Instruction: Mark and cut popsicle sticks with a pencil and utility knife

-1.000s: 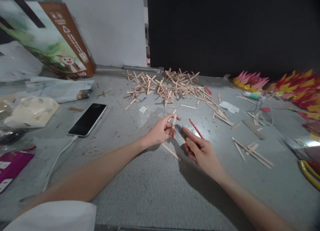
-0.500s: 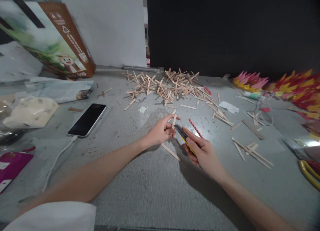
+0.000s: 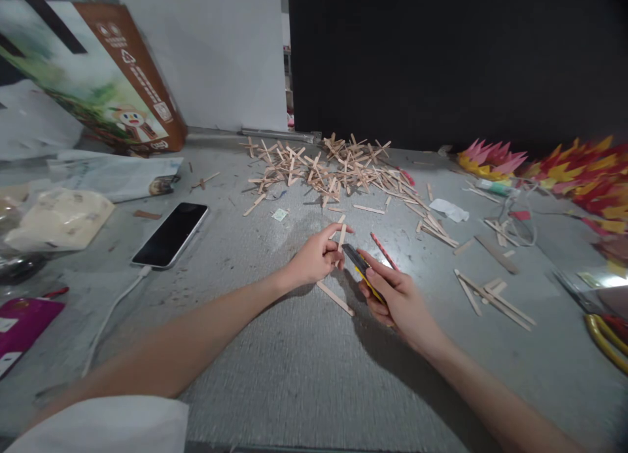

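Observation:
My left hand grips a short wooden stick between its fingers, near the middle of the table. Just to the right, my right hand is closed round a yellow and black utility knife, whose tip points at the held stick. A loose wooden stick lies on the table below my left hand. Behind the knife lies a red patterned pencil-like rod. Farther back spreads a heap of crossed wooden sticks.
A phone with a white cable lies on the left, near a printed box. More loose sticks are on the right, beside yellow-handled scissors. Pink and yellow paper pieces stand at the back right.

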The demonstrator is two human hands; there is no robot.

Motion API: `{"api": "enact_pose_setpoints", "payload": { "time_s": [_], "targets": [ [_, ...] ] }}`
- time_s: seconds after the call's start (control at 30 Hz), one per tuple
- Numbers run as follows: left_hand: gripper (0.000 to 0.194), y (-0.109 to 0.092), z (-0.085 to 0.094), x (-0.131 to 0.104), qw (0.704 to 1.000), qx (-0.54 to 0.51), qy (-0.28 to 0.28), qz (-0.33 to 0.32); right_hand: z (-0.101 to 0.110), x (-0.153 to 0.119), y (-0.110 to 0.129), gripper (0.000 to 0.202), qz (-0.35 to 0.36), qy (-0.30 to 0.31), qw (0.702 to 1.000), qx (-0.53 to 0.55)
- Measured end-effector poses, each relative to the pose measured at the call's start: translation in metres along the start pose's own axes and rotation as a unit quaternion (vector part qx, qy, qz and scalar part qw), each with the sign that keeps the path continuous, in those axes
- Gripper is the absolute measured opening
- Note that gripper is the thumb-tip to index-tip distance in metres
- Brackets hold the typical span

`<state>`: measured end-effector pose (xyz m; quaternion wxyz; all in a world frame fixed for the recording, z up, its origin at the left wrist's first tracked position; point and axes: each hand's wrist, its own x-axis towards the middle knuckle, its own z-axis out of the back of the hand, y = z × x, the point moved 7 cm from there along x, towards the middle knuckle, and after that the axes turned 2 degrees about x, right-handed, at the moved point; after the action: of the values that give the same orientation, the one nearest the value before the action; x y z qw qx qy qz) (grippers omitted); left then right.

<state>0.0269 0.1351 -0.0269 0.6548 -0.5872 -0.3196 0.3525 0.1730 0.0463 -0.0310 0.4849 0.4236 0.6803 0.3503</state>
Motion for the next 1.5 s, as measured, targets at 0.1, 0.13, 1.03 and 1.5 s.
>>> {"api": "enact_pose_setpoints", "payload": {
  "time_s": [0.1, 0.13, 1.03, 1.5],
  "targets": [
    [0.052, 0.002, 0.0, 0.001, 1.0, 0.001, -0.001, 0.001, -0.001, 0.0, 0.0, 0.07, -0.003, -0.001, 1.0, 0.009],
    [0.052, 0.003, 0.0, 0.001, 1.0, 0.001, -0.003, 0.001, 0.0, 0.0, 0.0, 0.069, -0.005, -0.002, 1.0, 0.013],
    [0.035, 0.005, 0.0, 0.001, 1.0, -0.01, -0.02, -0.004, -0.007, -0.004, 0.005, 0.029, -0.015, 0.04, 0.985, 0.167],
    [0.029, 0.007, 0.002, 0.004, 0.998, -0.055, -0.033, 0.002, 0.011, 0.002, 0.013, 0.029, 0.075, -0.048, 0.994, 0.064]
  ]
}}
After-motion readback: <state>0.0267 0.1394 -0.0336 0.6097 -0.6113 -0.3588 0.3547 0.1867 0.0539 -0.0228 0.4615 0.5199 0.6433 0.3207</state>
